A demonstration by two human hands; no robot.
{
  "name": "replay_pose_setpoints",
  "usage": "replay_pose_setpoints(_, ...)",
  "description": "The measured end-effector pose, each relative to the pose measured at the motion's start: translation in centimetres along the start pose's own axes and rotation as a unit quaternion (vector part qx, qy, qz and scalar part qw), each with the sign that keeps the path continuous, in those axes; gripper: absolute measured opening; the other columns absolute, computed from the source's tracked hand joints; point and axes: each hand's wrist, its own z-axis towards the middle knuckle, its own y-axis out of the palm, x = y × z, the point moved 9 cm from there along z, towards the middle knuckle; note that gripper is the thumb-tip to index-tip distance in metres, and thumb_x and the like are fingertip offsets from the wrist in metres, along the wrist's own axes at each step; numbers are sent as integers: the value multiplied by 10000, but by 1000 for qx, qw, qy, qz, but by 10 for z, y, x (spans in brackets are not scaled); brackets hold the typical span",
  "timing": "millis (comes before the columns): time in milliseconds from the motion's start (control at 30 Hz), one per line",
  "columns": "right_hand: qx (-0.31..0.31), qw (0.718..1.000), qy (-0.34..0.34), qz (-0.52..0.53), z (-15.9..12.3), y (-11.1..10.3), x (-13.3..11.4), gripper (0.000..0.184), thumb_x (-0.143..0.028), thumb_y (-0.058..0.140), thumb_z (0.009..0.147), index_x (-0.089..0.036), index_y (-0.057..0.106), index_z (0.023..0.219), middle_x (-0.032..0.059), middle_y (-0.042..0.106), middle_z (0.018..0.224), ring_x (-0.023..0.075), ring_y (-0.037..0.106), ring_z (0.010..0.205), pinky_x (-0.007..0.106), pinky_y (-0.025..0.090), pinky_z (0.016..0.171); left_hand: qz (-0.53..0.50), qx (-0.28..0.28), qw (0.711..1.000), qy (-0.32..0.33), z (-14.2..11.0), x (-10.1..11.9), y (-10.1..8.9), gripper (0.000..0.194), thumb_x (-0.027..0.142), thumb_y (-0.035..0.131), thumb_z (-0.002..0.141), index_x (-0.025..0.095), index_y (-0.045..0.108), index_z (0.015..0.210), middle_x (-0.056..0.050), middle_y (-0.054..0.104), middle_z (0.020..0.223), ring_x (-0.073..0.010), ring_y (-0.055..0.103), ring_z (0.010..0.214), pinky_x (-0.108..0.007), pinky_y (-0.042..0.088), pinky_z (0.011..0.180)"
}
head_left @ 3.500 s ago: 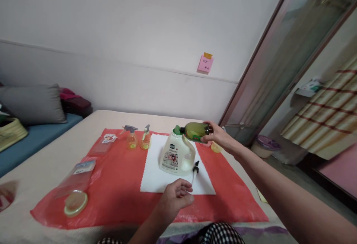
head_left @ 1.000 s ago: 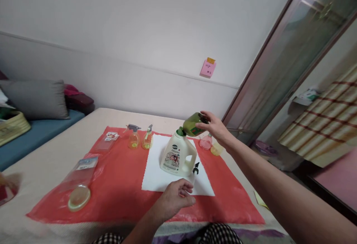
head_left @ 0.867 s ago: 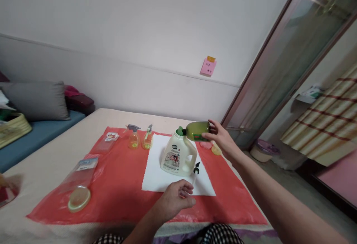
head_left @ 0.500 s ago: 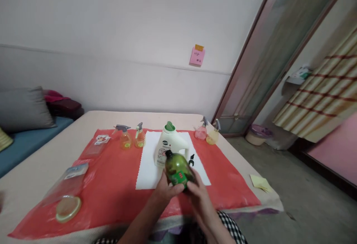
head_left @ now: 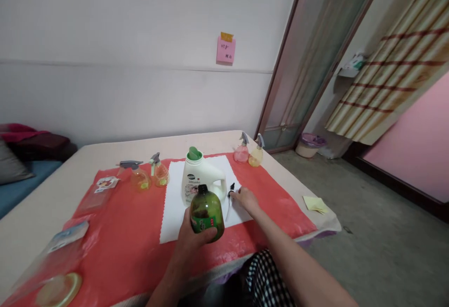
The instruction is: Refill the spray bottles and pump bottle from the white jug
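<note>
My left hand is wrapped round a green see-through bottle with a black neck and a green label, holding it nearly upright above the cloth's front. Over the white sheet, my right hand pinches a black pump head with a pale thin tube hanging from it. Behind the green bottle stands a white detergent jug with a handle; a green cap or scoop sits in its mouth. The bottle hides the jug's lower part.
Two spray bottles, one orange and one yellowish, stand left of the jug. Pink and yellow ones stand back right. Plastic packets and a tape roll lie left on the red cloth; sticky notes lie right.
My right hand has left the green bottle and moved right to the black pump head, closing on it. The bottle now rests in my left hand alone, more upright. The view has turned right.
</note>
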Motion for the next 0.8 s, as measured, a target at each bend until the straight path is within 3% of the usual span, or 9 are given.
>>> replay_pose_setpoints(133,-2,1000,9,-3,15,15,-10,386,-390,631,947,-187,592,1274,96,614,1292,235,634,1099,459,554,919,0,-4,1000,-13,3,-9,1,927,341,916,425,176,539,1255,-73,713,1040,-263,665,919,-352,529,785)
replay_pose_setpoints(267,51,995,-27,77,1,-14,-16,354,-394,633,947,-185,614,1232,83,634,1247,218,648,1047,426,565,884,13,-19,1000,-20,-2,-8,4,886,343,905,442,170,546,1233,-69,705,1035,-270,659,936,-355,518,793)
replay_pose_setpoints(367,133,972,-84,175,-37,-64,-20,305,-426,570,954,-160,634,1087,50,683,981,191,662,836,349,562,738,42,-43,998,-13,-12,2,13,864,295,877,501,176,515,1276,-54,698,1055,-253,650,956,-345,508,818)
replay_pose_setpoints(467,220,922,-168,272,-91,-116,-31,296,-477,512,916,-216,587,1033,2,641,792,177,623,712,305,521,658,115,-33,993,-10,-23,10,21,849,209,822,539,185,490,1319,-35,691,1061,-231,637,948,-331,493,835)
replay_pose_setpoints(533,248,889,-222,315,-124,-137,-45,300,-490,557,867,-237,571,1026,-20,611,748,166,601,679,299,511,654,153,-22,988,-5,-28,13,24,849,180,796,535,191,492,1327,-26,691,1049,-228,638,934,-328,488,833)
replay_pose_setpoints(633,264,855,-276,350,-156,-148,-64,311,-479,621,822,-234,573,1008,-25,589,719,163,582,664,304,508,653,175,-39,983,31,-33,12,29,845,162,785,521,205,509,1318,-35,690,1094,-246,638,1003,-337,483,893)
replay_pose_setpoints(800,294,822,-320,369,-177,-143,-73,359,-472,679,788,-205,597,1013,22,647,830,170,591,712,331,518,669,236,-66,967,75,-36,4,28,876,140,790,493,227,514,1320,-55,668,1203,-274,616,1128,-345,472,974)
